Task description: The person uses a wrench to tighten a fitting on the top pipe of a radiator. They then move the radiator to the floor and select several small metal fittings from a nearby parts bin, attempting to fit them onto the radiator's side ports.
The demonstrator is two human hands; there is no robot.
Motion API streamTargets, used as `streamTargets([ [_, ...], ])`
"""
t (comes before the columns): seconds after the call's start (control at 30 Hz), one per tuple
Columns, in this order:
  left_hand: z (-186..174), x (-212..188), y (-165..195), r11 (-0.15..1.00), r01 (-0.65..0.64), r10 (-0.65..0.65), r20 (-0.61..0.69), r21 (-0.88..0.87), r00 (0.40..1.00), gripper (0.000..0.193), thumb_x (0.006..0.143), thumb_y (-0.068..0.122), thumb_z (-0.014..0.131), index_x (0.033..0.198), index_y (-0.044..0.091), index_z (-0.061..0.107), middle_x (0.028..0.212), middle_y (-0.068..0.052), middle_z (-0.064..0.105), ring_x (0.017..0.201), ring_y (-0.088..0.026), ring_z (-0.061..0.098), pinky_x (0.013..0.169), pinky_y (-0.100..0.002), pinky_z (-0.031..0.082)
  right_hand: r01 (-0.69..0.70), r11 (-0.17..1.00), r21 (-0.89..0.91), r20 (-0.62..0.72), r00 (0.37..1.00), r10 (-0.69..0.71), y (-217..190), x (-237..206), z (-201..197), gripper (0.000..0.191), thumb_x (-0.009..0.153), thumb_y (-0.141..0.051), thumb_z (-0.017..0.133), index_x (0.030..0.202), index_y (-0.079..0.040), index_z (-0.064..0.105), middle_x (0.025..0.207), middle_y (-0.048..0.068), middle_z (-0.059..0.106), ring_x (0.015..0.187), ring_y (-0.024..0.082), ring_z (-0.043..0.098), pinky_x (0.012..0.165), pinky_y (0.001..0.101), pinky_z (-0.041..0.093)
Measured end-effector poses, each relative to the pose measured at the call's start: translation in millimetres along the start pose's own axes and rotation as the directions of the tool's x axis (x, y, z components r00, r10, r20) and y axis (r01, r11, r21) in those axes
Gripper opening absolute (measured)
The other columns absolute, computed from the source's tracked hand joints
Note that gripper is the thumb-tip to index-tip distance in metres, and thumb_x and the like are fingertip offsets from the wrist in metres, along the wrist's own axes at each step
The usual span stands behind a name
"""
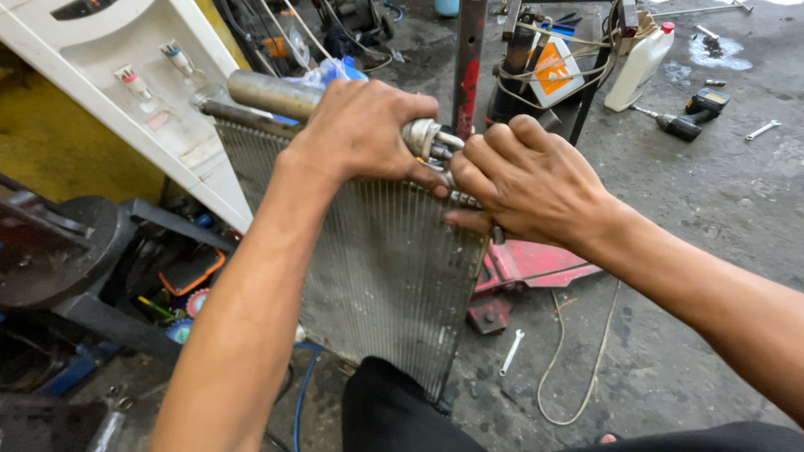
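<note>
A finned metal condenser (377, 268) stands upright in front of me, leaning toward my knee. Along its top edge runs a grey metal cylinder (272, 94) that ends in a pipe fitting (427, 138). My left hand (364, 130) is wrapped over the cylinder's end, right by the fitting. My right hand (528, 180) has its fingers closed on the small fitting and pipe at the condenser's top right corner. What sits between the right fingers is mostly hidden.
A white water dispenser (126, 84) leans at the left. A red floor jack (523, 268) lies behind the condenser. On the concrete floor lie a small wrench (511, 351), a cord (578, 368), a cordless drill (691, 117), another wrench (762, 130) and a white jug (641, 63).
</note>
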State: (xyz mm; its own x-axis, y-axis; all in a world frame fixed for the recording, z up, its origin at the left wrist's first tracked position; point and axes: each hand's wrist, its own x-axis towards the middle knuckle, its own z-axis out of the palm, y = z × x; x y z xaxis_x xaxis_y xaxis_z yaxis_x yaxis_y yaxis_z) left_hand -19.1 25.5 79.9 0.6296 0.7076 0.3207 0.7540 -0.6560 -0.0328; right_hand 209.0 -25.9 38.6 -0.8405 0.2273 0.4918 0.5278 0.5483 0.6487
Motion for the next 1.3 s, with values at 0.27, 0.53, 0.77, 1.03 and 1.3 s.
streamTargets([
  [0.27, 14, -3, -2, 0.996, -0.047, 0.054, -0.095, 0.071, 0.994, 0.071, 0.057, 0.075, 0.085, 0.108, 0.026, 0.077, 0.078, -0.014, 0.073, 0.078, -0.037, 0.07, 0.064, -0.051, 0.051, -0.132, 0.916, 0.38, -0.054, 0.985, 0.164, -1, -1, 6, 0.048, 0.097, -0.048, 0.066, 0.107, -0.002, 0.053, 0.089, 0.011, 0.056, 0.083, 0.029, 0.054, 0.08, 0.0409, 0.039],
  [0.53, 14, -12, -6, 0.993, -0.067, 0.084, -0.19, 0.095, 0.978, 0.076, 0.057, 0.082, 0.083, 0.091, 0.015, 0.072, 0.075, -0.011, 0.072, 0.074, -0.036, 0.07, 0.06, -0.052, 0.049, -0.453, 0.275, 0.848, 0.253, 0.802, 0.541, -17, 6, 9, 0.022, 0.113, -0.018, 0.042, 0.125, 0.001, 0.044, 0.082, 0.014, 0.058, 0.072, 0.031, 0.061, 0.071, 0.0443, 0.048],
  [0.77, 5, -9, -3, 0.999, -0.045, 0.049, -0.141, 0.031, 0.989, 0.075, 0.052, 0.083, 0.083, 0.095, 0.022, 0.076, 0.073, -0.01, 0.072, 0.075, -0.036, 0.07, 0.062, -0.052, 0.049, -0.36, 0.625, 0.692, 0.041, 0.885, 0.464, -16, -2, 0, 0.025, 0.106, -0.011, 0.052, 0.127, 0.002, 0.05, 0.091, 0.017, 0.061, 0.082, 0.035, 0.058, 0.078, 0.0478, 0.043],
  [1.03, -4, -12, -2, 0.998, -0.054, 0.056, -0.151, 0.018, 0.987, 0.076, 0.051, 0.083, 0.085, 0.097, 0.023, 0.077, 0.073, -0.01, 0.072, 0.076, -0.036, 0.07, 0.062, -0.051, 0.049, -0.215, 0.871, 0.442, -0.032, 0.967, 0.254, -9, 2, 0, 0.031, 0.097, -0.014, 0.062, 0.123, 0.002, 0.054, 0.096, 0.012, 0.056, 0.089, 0.031, 0.053, 0.085, 0.0445, 0.04],
  [1.3, -1, -14, -6, 0.996, -0.073, 0.079, -0.178, 0.042, 0.981, 0.071, 0.057, 0.076, 0.086, 0.099, 0.02, 0.075, 0.079, -0.01, 0.074, 0.078, -0.036, 0.07, 0.064, -0.051, 0.051, 0.039, 0.999, -0.01, -0.007, 0.999, -0.039, 0, 16, -6, 0.04, 0.093, -0.029, 0.066, 0.127, -0.007, 0.06, 0.088, 0.002, 0.054, 0.086, 0.021, 0.055, 0.078, 0.035, 0.04],
])
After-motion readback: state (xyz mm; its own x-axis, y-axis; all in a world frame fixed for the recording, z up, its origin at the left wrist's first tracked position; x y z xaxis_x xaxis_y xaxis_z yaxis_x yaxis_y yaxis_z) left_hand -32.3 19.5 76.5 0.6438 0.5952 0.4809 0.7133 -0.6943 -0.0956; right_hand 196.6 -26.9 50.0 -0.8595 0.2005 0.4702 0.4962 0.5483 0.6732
